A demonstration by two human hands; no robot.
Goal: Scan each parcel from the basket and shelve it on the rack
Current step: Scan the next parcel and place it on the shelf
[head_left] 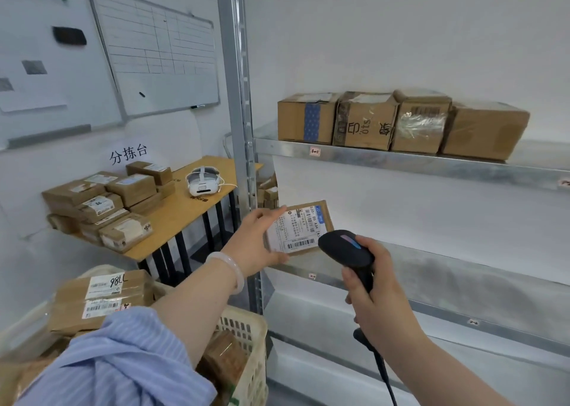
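Our left hand [256, 240] clamps the small brown parcel [303, 220] by its left edge, digits curled round it, label face twd us. Our right hand [376, 294] is wrapped tight round the handle of the black scanner [344, 248], whose head sits just beside the parcel's lower right corner, aimed at the barcode [300, 245] along the label's bottom edge. The parcel hangs in the air in front of the rack [239, 97], near the left front corner of the middle shelf [462, 273], not resting on it. We judge we're mid-scan on this one; no beam shows, so we can't tell if the read has gone thru. Done, by the look of it: four cartons [365, 121] stand side by side along the front edge of the upper shelf [401, 162], touching. Left: shelve this one, then the rest of the basket [246, 328] at bottom left, which holds plenty more, e.g. a flat pkg marked 98LL [105, 297] on top of the pile. More boxes [101, 205] sit stacked at the table's [185, 217] left end, a white headset [202, 182] near its back right corner; whether those are ours, we can't say.
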